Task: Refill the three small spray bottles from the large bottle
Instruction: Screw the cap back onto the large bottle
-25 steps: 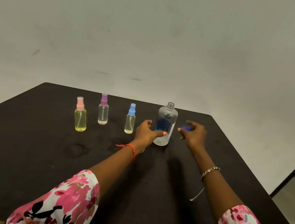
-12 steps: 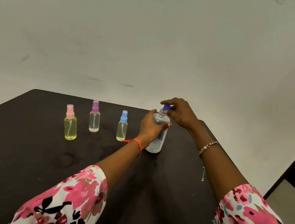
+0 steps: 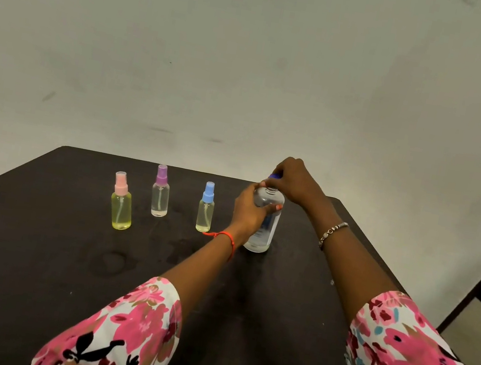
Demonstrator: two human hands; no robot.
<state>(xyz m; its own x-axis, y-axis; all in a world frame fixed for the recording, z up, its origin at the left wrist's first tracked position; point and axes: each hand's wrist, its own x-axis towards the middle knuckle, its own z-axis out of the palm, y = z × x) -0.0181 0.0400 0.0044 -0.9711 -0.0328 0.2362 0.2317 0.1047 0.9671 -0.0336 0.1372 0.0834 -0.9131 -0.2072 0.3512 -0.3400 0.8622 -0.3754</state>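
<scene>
Since one second ago, the right hand (image 3: 294, 180) has carried the blue cap (image 3: 275, 176) from the worktop (image 3: 29, 241), where it lay right of the large bottle (image 3: 261, 240), up onto the bottle's neck. Half a second ago the cap was just arriving there; now it sits on the neck. The left hand (image 3: 251, 213) has kept its grip throughout.

Current state: the large bottle stands upright at centre right of the frame. The left hand is wrapped round its upper body. The right hand's fingers (image 3: 283, 167) are curled over the cap and pinch it. Three small spray bottles (image 3: 160, 200) stand in a row to the left of the frame, well apart from the hands, each with its spray top on and liquid inside.

Step in hand, as judged: closing the large bottle.

1. Hold the body firmly with the left hand, base flat on the worktop.
2. Seat the cap level before turning, so the thread does not cross.
3. Turn with the fingertips until snug.
4. Avoid squeezing the body, which could push liquid out at the neck.
</scene>
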